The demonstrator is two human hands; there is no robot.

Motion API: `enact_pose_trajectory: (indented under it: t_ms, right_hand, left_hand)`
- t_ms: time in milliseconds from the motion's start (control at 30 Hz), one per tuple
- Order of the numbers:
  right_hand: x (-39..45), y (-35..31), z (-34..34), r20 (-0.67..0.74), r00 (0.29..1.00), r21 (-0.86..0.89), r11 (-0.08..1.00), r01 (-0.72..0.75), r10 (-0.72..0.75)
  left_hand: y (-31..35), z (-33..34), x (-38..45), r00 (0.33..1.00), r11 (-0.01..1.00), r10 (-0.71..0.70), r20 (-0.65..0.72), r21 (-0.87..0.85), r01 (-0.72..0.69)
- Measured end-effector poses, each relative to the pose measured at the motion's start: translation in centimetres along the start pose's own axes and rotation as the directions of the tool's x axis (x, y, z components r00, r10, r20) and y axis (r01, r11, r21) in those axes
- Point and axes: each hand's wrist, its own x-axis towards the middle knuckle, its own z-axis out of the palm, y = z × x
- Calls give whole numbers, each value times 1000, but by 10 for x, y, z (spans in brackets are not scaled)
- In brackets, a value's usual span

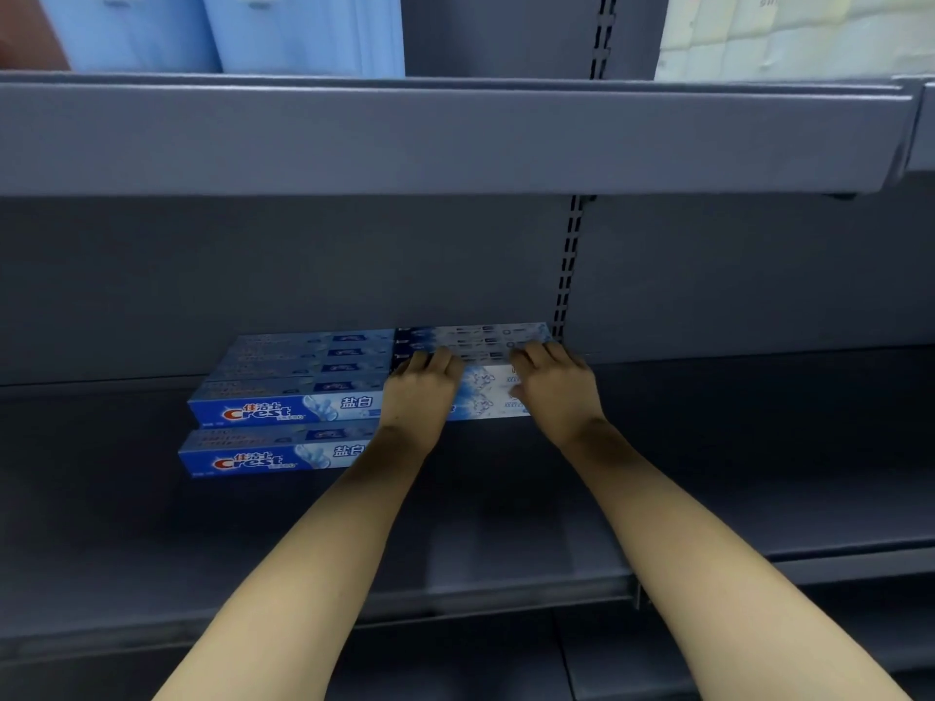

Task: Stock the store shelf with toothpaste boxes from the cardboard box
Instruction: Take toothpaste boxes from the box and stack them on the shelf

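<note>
Both hands are working at the back of the grey shelf (506, 498), where the stock is being built up against the rear panel. The left hand (422, 392) is lying over the top of the right-hand stack of toothpaste boxes (485, 392), fingers curled down over its far upper edge; the right hand (554, 389) is doing the same nearer the stack's right end, just beside the slotted upright (566, 275). Each hand is therefore closing on the stack rather than hanging loose, though how far the thumbs are wrapping underneath cannot be told, since the palms are hiding them. The two-handed hold, spread along the boxes' length, is judged to be keeping several long, light cartons square while they are being seated. A second group, the left stack (303, 376), is sitting touching the first, printed faces forward, presumably so the brand is reading to shoppers. One lone box (268, 457) is lying in front of it, nearer the shelf lip, not yet aligned with the rest. The cardboard box is not appearing in view. Above, the upper shelf (455, 139) is carrying pale blue packs (303, 32). Most of the shelf is showing bare, so stocking is judged to be at an early stage.
</note>
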Motion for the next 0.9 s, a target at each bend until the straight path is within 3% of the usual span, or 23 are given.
enact_pose_trajectory:
  t_ms: [133,267,367,600,767,900]
  right_hand:
    - [3,-4,-2,44,993,5,994,-113,112]
    - [2,-18,-10,188,970,-146,981,-128,154]
    - [-15,-31,-16,131,962,-132,966,-223,240]
    - [-46,-68,-30,-28,984,110,979,-172,176]
    - [-67,-108,-45,-147,977,245,963,-114,153]
    - [-84,-146,-72,-165,969,284,950,-129,181]
  left_hand:
    - [3,-6,3,998,998,-42,37,39,41]
    - [11,-11,4,986,991,-113,123,85,103]
    - [16,-11,-14,988,989,-112,109,107,100]
    - [23,-31,-68,956,971,-226,186,-37,237]
    - [19,-48,-121,959,960,-275,-69,-78,270]
    - [16,-64,-161,951,960,-280,-128,-54,275]
